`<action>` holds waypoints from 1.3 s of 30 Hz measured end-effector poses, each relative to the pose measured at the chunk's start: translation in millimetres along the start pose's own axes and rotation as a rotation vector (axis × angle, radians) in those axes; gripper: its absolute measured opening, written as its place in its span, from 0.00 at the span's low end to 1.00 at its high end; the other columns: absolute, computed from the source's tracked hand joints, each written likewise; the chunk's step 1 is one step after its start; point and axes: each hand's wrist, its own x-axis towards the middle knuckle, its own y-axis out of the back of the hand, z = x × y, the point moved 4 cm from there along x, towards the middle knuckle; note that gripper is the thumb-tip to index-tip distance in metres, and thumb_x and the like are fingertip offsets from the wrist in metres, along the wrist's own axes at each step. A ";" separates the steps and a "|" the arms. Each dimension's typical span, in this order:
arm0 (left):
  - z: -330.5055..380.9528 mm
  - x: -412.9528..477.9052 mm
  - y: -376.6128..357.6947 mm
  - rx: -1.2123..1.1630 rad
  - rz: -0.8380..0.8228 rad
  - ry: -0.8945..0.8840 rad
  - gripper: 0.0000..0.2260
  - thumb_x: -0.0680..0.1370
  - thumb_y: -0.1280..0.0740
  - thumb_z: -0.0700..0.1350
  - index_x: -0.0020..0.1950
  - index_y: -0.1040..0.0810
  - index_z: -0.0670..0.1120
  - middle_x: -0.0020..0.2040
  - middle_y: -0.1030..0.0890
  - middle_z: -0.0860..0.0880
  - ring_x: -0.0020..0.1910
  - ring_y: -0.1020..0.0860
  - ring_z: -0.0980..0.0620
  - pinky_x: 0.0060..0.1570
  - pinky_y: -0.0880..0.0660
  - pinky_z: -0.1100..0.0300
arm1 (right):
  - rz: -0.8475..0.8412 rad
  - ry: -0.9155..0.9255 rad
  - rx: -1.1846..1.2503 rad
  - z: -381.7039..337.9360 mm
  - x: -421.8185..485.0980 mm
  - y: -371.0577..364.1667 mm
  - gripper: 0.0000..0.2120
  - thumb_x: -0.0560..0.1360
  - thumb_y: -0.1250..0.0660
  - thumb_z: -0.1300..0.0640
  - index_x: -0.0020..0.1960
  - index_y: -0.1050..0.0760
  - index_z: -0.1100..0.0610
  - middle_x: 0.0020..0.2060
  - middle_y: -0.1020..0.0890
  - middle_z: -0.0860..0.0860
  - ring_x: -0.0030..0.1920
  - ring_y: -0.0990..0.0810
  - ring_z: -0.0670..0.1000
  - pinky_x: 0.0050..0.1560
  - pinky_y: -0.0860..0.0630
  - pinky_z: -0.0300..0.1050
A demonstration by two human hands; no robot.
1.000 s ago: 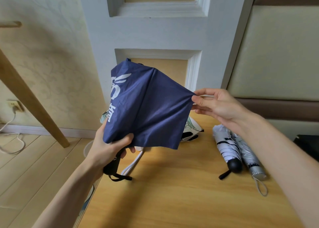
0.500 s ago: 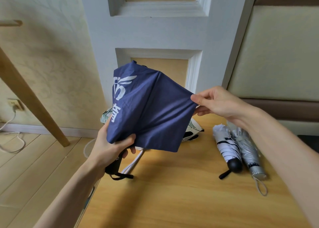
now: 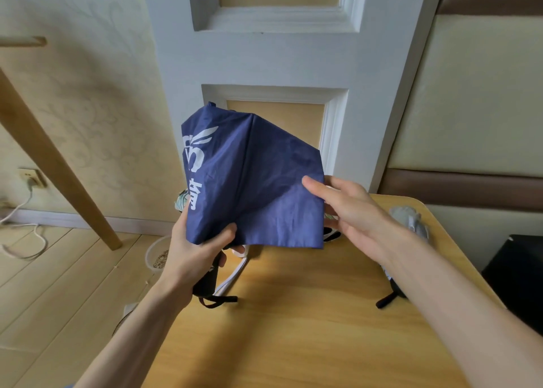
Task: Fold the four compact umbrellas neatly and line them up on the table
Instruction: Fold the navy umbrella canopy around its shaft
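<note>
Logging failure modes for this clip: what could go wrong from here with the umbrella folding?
The right hand pinches only the panel edge of the navy umbrella; it may slip, leaving the pleat bunched.
The left hand holds the handle end near the left edge of the table; a loosened grip could drop it on the floor.
The right forearm passes over the grey umbrella and might nudge it.

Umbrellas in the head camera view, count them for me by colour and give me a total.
navy blue umbrella: 1
silver grey umbrella: 1
white umbrella with green print, mostly hidden behind the navy one: 1
umbrella with black wrist strap, canopy hidden: 1
Total: 4
</note>
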 end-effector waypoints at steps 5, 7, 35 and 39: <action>3.9 -5.9 -6.0 0.017 -0.051 0.029 0.22 0.75 0.21 0.43 0.64 0.26 0.49 0.36 0.17 0.41 0.26 0.24 0.49 0.27 0.26 0.60 | 0.141 0.032 0.031 -16.5 1.3 -4.0 0.09 0.79 0.26 0.50 0.52 0.15 0.55 0.45 0.11 0.48 0.46 0.13 0.48 0.38 0.21 0.35; 1.4 -3.7 -6.0 0.028 -0.090 0.039 0.34 0.67 0.15 0.55 0.67 0.25 0.51 0.40 0.17 0.44 0.32 0.21 0.50 0.29 0.24 0.60 | 0.132 0.120 0.025 -30.8 0.2 -4.5 0.04 0.80 0.27 0.55 0.50 0.14 0.55 0.44 0.11 0.49 0.45 0.14 0.46 0.39 0.22 0.35; -3.3 -17.0 -30.2 0.065 -0.404 0.001 0.09 0.82 0.28 0.45 0.54 0.29 0.49 0.36 0.23 0.46 0.30 0.28 0.50 0.28 0.29 0.59 | 0.078 0.334 -0.515 -78.7 40.6 -44.6 0.08 0.75 0.22 0.47 0.54 0.14 0.45 0.49 0.13 0.41 0.56 0.17 0.41 0.54 0.25 0.33; -1.7 -21.4 -30.6 0.102 -0.419 -0.009 0.11 0.82 0.28 0.53 0.53 0.27 0.49 0.37 0.19 0.51 0.30 0.27 0.53 0.28 0.29 0.58 | 0.134 0.326 -0.442 -71.3 43.5 -34.7 0.08 0.71 0.18 0.49 0.46 0.13 0.50 0.39 0.12 0.46 0.43 0.16 0.44 0.48 0.23 0.40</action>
